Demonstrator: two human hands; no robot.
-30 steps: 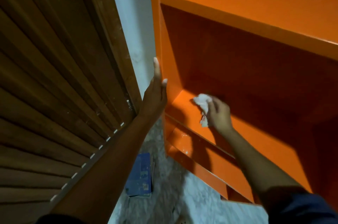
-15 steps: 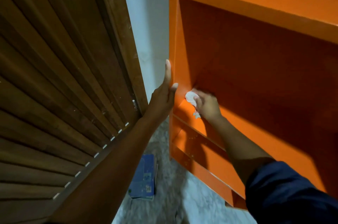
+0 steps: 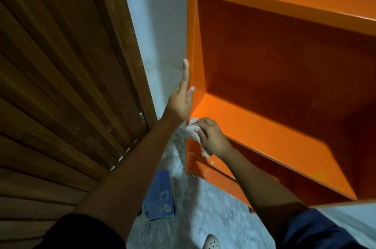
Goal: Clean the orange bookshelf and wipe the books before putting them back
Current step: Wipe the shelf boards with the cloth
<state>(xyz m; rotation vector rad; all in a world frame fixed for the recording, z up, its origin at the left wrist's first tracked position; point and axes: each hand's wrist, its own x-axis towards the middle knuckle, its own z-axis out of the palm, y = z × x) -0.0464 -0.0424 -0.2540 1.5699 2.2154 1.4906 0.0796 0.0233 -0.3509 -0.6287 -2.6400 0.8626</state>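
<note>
The orange bookshelf point(image 3: 284, 130) fills the right half of the head view, its compartments bare. My left hand point(image 3: 181, 102) lies flat, fingers straight, against the shelf's left side panel. My right hand point(image 3: 211, 136) grips a crumpled white cloth point(image 3: 192, 132) at the front left corner of the middle shelf board, right at its edge. Small white specks show on the lower board below the cloth. A blue book point(image 3: 159, 197) lies on the marble floor below my left forearm.
A brown slatted wooden door point(image 3: 61, 86) takes up the left side, with a strip of white wall point(image 3: 158, 24) between it and the shelf. A pale slipper point(image 3: 211, 243) shows at the bottom edge on the grey marble floor point(image 3: 203, 208).
My right hand has drawn the cloth from the inside of the shelf board out to its front left corner. My left hand stays on the side panel.
</note>
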